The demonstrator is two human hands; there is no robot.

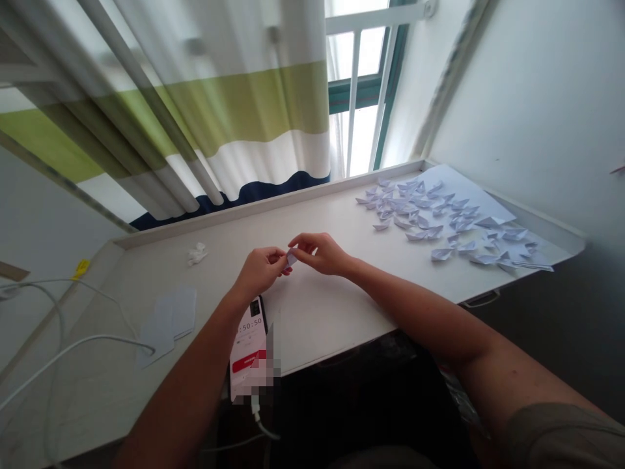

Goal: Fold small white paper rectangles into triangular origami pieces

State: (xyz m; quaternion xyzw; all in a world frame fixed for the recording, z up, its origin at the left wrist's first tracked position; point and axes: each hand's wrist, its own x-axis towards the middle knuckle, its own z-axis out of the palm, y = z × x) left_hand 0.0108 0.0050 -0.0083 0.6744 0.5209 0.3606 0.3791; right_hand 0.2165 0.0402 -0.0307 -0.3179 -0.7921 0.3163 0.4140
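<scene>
Between my two hands, over the middle of the desk, is a small folded piece of white paper (291, 257). My left hand (263, 268) pinches its lower left side with thumb and fingers. From the other side my right hand (319, 253) grips it, its thumb and fingertips closed on the paper. Most of the piece is covered by my fingers, so its exact folded shape cannot be made out. On the right part of the desk lie many small folded paper boats (415, 208), loosely heaped.
A phone (247, 352) with a running timer and a plugged-in cable lies at the desk's front edge. White paper sheets (168, 316) lie at left, with a crumpled tissue (196, 253) beyond. A cable (83, 342) crosses the left side. A raised rim (234, 215) borders the desk's back.
</scene>
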